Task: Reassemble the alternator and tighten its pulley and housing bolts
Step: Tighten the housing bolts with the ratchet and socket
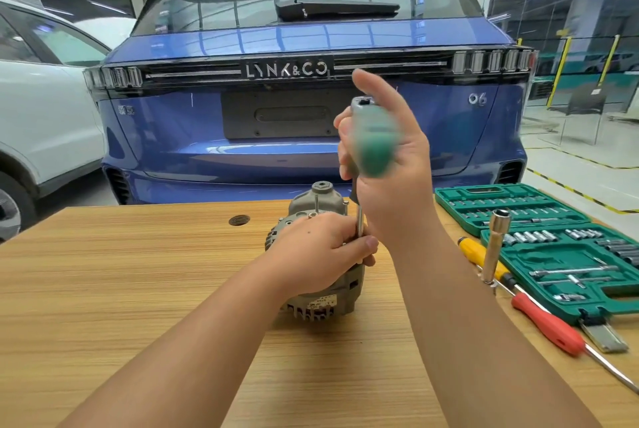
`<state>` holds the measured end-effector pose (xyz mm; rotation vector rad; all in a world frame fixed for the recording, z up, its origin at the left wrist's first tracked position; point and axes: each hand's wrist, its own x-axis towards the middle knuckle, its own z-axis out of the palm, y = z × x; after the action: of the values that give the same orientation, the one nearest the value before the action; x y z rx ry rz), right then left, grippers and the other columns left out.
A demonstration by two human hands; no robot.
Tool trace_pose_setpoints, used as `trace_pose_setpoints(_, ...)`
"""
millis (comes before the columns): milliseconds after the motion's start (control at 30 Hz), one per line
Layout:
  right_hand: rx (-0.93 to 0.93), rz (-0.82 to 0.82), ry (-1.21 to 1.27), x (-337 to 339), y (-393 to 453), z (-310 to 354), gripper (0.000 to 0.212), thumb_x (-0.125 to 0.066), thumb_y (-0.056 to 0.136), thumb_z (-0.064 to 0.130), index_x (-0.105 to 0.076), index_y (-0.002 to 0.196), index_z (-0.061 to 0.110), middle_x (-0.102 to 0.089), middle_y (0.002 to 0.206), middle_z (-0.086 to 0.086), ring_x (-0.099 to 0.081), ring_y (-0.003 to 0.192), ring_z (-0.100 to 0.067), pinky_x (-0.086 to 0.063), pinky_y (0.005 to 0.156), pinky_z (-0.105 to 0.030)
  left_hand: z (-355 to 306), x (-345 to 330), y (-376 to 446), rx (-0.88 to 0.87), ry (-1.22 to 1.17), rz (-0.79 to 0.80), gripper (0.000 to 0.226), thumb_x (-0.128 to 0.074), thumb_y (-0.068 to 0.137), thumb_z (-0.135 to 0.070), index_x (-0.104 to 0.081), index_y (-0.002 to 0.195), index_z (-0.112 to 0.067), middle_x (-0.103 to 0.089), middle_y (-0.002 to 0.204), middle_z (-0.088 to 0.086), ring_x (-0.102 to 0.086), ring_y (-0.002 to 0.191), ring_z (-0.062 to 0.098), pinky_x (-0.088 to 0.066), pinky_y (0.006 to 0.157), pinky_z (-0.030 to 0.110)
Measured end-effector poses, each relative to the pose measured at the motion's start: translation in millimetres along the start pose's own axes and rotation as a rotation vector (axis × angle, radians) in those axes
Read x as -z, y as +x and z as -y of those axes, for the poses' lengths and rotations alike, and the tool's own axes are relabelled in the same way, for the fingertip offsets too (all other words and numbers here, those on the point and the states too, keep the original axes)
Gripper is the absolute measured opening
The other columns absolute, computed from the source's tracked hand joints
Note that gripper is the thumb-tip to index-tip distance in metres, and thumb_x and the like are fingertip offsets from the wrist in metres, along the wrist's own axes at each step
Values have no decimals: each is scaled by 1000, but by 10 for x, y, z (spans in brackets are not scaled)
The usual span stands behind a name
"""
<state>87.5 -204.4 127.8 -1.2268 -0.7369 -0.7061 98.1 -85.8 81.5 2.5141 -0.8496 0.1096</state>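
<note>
Alternator: the alternator [321, 275] stands on the wooden table [138, 289], pulley end down as far as one can judge, and it is your landmark for the rest.
Left hand: your left hand [321, 251] lies over the alternator's near top, fingers curled round the driver's shaft [360, 222] to steady it.
Right hand: your right hand [387, 158] wraps the blurred green handle of the nut driver [373, 137] — held upright above the alternator's right edge.
Step in hand: most likely running down a housing through-bolt; two bolts [316, 201] stand proud at the alternator's far side.
Next move: keep the shaft plumb over the bolt head — whether the tip is seated is hidden by your fingers.
Tools: the green socket set [539, 237] lies open right of the alternator, with a red-handled screwdriver [549, 327] before it.
</note>
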Motion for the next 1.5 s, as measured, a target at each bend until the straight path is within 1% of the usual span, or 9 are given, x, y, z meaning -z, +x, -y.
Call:
trace_pose_setpoints(233,-136,40,291,62,-2,3,38,-47,90,31,-72,118,37,-67,85,10,-56,70,-10,-46,63,-30,29,-17,13,6,0,-16,30,-48,104,-50,-64,79,-43,-61,83,-45,-55,92,-15,-40,76,23)
trace_pose_setpoints(533,-214,-49,90,-82,-30,143,53,-69,84,47,-52,128,22,-61,73,8,-50,58,-11,-44,52,-23,41,-20,5,3,-46,-1,28,-47,105,-47,-67,87,-38,-60,84,-45,-53,87,-20,-37,72,22)
trace_pose_setpoints(733,-302,-254,14,76,72,134,20,-69,93,30,-58,84,15,-47,64,4,-38,53,-13,-32,51,-32,25,-16,19,-34,-7,13,28,-45,105,-50,-63,84,-44,-55,85,-51,-50,95,-18,-36,71,23)
trace_pose_setpoints(867,-346,-118,274,144,82,92,26,-64,91,16,-58,115,22,-57,77,6,-51,59,-11,-43,56,-26,40,-25,37,1,-40,0,25,-48,104,-51,-64,84,-46,-64,88,-43,-57,90,-13,-43,72,23)
trace_pose_setpoints(1000,-59,-86,31,23,48,16,36,-60,96,8,-59,123,33,-58,77,7,-50,60,-15,-45,53,-29,38,-24,4,8,-88,-2,19,-52,103,-49,-67,91,-46,-71,94,-34,-60,89,-13,-45,73,22)
trace_pose_setpoints(1133,-75,-39,95,37,14,20,50,-55,96,1,-66,119,44,-59,78,0,-42,61,-20,-37,52,-35,21,-15,-12,14,-119,-3,16,-55,103,-47,-65,90,-48,-70,95,-37,-59,90,-16,-45,73,22)
trace_pose_setpoints(1300,-296,19,316,77,129,151,59,-64,63,37,-58,121,29,-61,72,-4,-47,51,-21,-32,52,-32,29,-17,-1,24,-113,-4,17,-55,102,-47,-66,88,-45,-70,94,-38,-60,91,-15,-48,74,24)
trace_pose_setpoints(1433,-281,23,329,52,54,120,54,-40,90,47,-50,135,20,-58,81,-6,-47,57,-19,-34,52,-31,37,-20,-4,29,-114,-6,17,-55,102,-47,-69,94,-42,-70,94,-36,-60,91,-13,-49,75,25)
trace_pose_setpoints(1500,-299,-50,277,17,46,120,53,-53,89,46,-51,136,20,-59,86,-6,-50,60,-18,-39,51,-28,47,-21,-5,33,-109,-9,18,-55,102,-47,-71,94,-42,-70,93,-36,-61,90,-12,-50,77,26)
